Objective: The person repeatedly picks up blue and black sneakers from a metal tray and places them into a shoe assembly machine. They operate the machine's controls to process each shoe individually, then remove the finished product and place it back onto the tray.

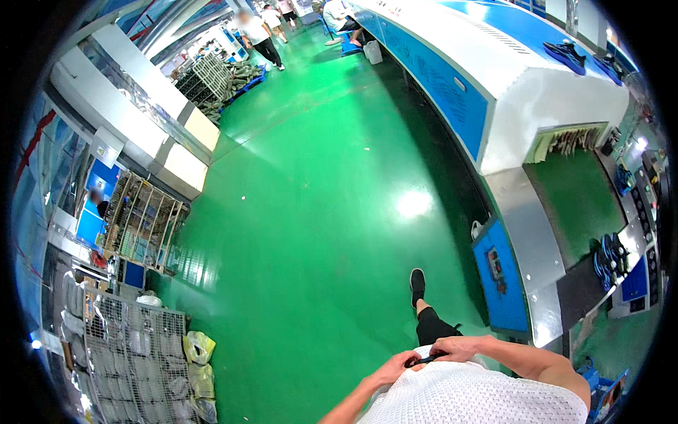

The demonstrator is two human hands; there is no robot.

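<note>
Both of my hands are at my waist, in front of my white textured shirt (pixel 459 392). My left hand (pixel 397 367) has its fingers curled at one end of a small, narrow black item (pixel 424 360). From the other side my right hand (pixel 455 347) closes on the same item, fingers bent down over it. Most of the black item is covered by the fingers, so its kind cannot be made out. Below the hands, one leg in black trousers and a dark shoe (pixel 418 286) steps forward on the green floor (pixel 304 233).
To the right runs a long white and blue machine (pixel 452 92) with a conveyor belt (pixel 575 205) carrying shoes (pixel 609 261). Wire cage carts (pixel 134 346) and a rack (pixel 145 219) line the left, beside a white pillar (pixel 127 92). People (pixel 258 35) are farther off.
</note>
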